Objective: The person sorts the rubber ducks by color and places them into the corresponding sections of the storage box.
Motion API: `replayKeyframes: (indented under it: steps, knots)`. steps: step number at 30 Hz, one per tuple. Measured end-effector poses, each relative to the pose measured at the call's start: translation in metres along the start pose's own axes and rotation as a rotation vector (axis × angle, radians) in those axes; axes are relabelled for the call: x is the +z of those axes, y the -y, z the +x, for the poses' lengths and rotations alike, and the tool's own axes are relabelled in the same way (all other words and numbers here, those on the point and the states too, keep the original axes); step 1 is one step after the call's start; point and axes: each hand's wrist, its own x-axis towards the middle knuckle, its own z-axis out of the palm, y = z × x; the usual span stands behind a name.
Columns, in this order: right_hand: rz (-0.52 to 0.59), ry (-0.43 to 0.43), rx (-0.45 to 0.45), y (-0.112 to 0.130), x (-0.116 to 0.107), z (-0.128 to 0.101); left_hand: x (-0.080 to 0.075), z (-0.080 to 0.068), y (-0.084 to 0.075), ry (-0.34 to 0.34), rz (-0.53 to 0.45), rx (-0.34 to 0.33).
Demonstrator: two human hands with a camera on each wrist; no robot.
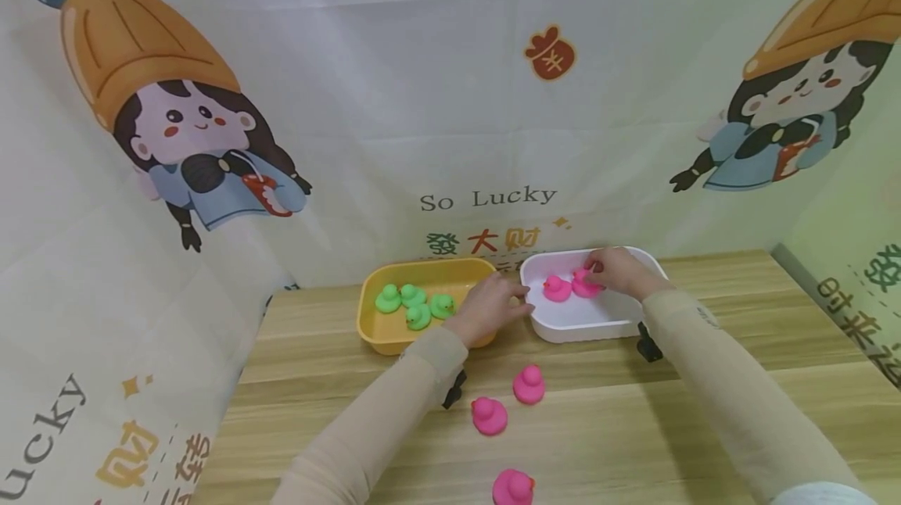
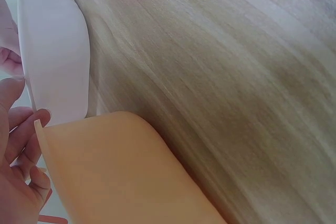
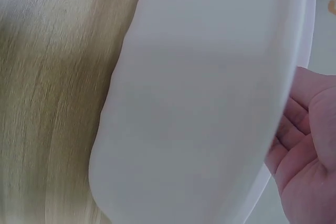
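Right hand pinched one of two pink ducks inside the white tub at the desk's back edge. Left hand, fingers relaxed, rested on the yellow tub holding four green ducks. Three more pink ducks sat near the front edge.

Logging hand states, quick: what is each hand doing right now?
Left hand: open, fingers resting at the rim of the white tub, holding nothing.
Right hand: inside the white tub, touching a pink duck; whether it pinches it cannot be told.
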Motion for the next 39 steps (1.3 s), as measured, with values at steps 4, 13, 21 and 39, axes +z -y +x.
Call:
replayKeyframes:
  steps: [4, 13, 21, 39]
  knots:
    - [0.015, 0.0, -0.005, 0.001, -0.004, -0.004, -0.001, 0.0, 0.001, 0.006, 0.004, -0.006]
    - [0.023, -0.06, -0.02, 0.011, -0.011, -0.024, 0.0, 0.001, -0.001, 0.015, 0.012, 0.022]
    - [0.045, -0.113, -0.124, 0.029, -0.006, -0.047, 0.0, 0.0, -0.001, 0.017, 0.018, 0.023]
    - [0.12, -0.055, -0.371, 0.064, 0.015, -0.095, -0.003, 0.0, 0.0, 0.026, 0.016, 0.034]
